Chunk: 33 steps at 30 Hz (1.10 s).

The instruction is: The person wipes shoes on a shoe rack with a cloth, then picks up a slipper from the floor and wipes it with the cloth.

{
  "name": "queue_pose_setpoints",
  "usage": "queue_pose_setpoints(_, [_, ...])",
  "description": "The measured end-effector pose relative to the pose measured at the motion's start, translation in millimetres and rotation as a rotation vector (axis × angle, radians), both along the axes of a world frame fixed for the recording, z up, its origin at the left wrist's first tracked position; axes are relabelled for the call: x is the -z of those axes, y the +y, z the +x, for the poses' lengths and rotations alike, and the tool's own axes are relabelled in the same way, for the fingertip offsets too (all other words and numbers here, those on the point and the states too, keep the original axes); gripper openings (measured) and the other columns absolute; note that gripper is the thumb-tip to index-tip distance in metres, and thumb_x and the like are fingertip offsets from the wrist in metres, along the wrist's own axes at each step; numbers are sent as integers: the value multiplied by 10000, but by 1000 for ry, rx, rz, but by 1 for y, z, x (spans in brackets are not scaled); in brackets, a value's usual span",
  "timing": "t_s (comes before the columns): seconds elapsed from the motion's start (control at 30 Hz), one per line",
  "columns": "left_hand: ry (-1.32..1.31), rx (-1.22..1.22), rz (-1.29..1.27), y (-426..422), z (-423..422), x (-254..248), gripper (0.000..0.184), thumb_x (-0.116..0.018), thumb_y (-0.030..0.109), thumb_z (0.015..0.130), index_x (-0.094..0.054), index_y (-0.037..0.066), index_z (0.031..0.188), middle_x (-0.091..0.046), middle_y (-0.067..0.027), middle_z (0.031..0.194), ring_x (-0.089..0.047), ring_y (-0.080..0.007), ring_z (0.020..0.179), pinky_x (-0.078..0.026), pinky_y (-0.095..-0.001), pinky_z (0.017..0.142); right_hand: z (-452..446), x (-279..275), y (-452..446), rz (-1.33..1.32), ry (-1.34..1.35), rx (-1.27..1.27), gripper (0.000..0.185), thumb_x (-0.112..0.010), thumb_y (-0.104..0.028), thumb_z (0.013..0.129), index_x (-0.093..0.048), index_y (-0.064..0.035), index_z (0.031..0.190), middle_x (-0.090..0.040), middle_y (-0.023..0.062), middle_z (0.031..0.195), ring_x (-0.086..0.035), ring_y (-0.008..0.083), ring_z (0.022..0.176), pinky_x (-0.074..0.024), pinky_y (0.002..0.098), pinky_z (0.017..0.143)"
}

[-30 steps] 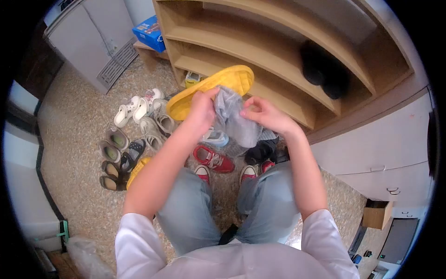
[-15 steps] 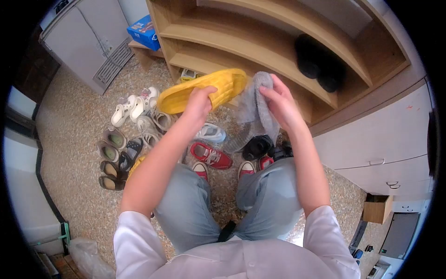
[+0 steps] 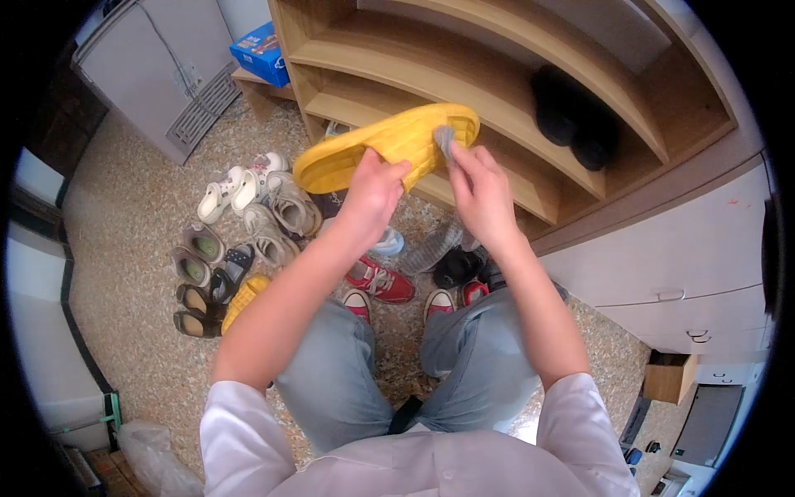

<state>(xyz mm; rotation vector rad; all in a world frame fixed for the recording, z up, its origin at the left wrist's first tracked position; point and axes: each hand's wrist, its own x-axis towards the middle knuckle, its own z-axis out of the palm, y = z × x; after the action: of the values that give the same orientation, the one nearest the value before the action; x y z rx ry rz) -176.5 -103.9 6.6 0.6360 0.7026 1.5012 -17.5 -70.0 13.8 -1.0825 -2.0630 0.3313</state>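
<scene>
My left hand (image 3: 377, 192) is closed on a yellow slipper (image 3: 335, 166), gripping it by the strap in front of the wooden shelf. The slipper is tilted, one end up and to the right. A grey cloth (image 3: 445, 142) is pinched in my right hand (image 3: 483, 189) and touches the slipper near its right end. More of the cloth is hidden behind the fingers. Below the hands, a red shoe (image 3: 383, 280) lies on the floor. The other yellow slipper (image 3: 246, 302) is at the left, partly behind my left forearm.
The wooden shelf (image 3: 397, 87) holds black slippers (image 3: 571, 116). White clogs (image 3: 219, 195), beige shoes (image 3: 294, 209) and several dark sandals stand on the floor at the left. A blue box (image 3: 261, 54) sits beside the shelf. White cabinets (image 3: 671, 265) line the right side.
The slipper moved right and its strap side turned more into view. The grey cloth went from hanging loose, then bunched in my right hand beside the slipper, to touching its surface.
</scene>
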Motion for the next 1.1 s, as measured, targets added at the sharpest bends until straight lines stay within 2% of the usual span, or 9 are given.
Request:
queue_pose_setpoints(0.13, [48, -17, 88, 1, 1, 6, 473, -509, 23, 841, -347, 12, 1285, -468, -102, 1279, -435, -199, 1211, -326, -329, 1025, -14, 9, -17, 43, -206, 46, 359, -581, -96, 790, -579, -168, 1142, -541, 137, 857, -599, 336, 760, -500, 425, 631])
queue_pose_setpoints(0.23, [103, -28, 78, 1, 1, 8, 485, -506, 26, 844, -337, 16, 1298, -466, -99, 1283, -431, -199, 1216, -317, -328, 1032, -16, 12, -20, 127, -194, -2, 420, -582, -91, 763, -560, -198, 1168, -542, 133, 875, -602, 339, 744, -508, 447, 612])
queue_pose_setpoints(0.3, [115, -15, 69, -1, 0, 9, 490, -505, 24, 844, -332, 18, 1303, -464, -100, 1286, -428, -199, 1218, -313, -328, 1035, -10, 8, -7, 113, -234, 121, 452, -561, -81, 771, -521, -219, 1199, -545, 137, 874, -605, 338, 705, -507, 443, 579])
queue_pose_setpoints(0.5, [142, -20, 80, 1, -1, 17, 484, -502, 26, 849, -331, 13, 1301, -447, -115, 1311, -400, -204, 1250, -293, -335, 1053, -19, 10, -26, 117, -283, 10, 425, -550, -76, 779, -532, -216, 1180, -547, 138, 867, -607, 334, 705, -509, 447, 575])
queue_pose_setpoints(0.63, [145, 12, 65, -6, 3, 14, 472, -476, 0, 851, -330, 5, 1300, -447, -115, 1309, -405, -208, 1243, -295, -334, 1051, -2, 9, -2, 54, -236, 129, 439, -553, -79, 781, -512, -199, 1202, -548, 148, 880, -609, 342, 720, -505, 448, 576])
queue_pose_setpoints(0.77, [202, -37, 59, -9, 7, 15, 466, -462, -16, 855, -329, -2, 1302, -460, -108, 1298, -416, -195, 1232, -300, -324, 1039, -14, 14, -28, 81, -250, 51, 445, -566, -91, 785, -516, -194, 1215, -543, 151, 916, -608, 346, 704, -505, 454, 580])
queue_pose_setpoints(0.97, [318, -66, 122, -22, 14, 7, 423, -467, -21, 857, -397, -4, 1274, -505, -97, 1263, -460, -185, 1189, -307, -314, 1027, 3, 8, -10, 43, -174, 149, 435, -571, -85, 780, -540, -190, 1201, -552, 141, 839, -600, 346, 705, -500, 440, 600])
queue_pose_setpoints(1.1, [340, -93, 68, -19, 16, 14, 410, -467, -25, 858, -413, -13, 1264, -513, -99, 1256, -464, -183, 1185, -313, -313, 1023, -17, 10, -35, 84, -167, 19, 418, -558, -69, 773, -558, -192, 1173, -559, 135, 890, -607, 348, 728, -500, 444, 602])
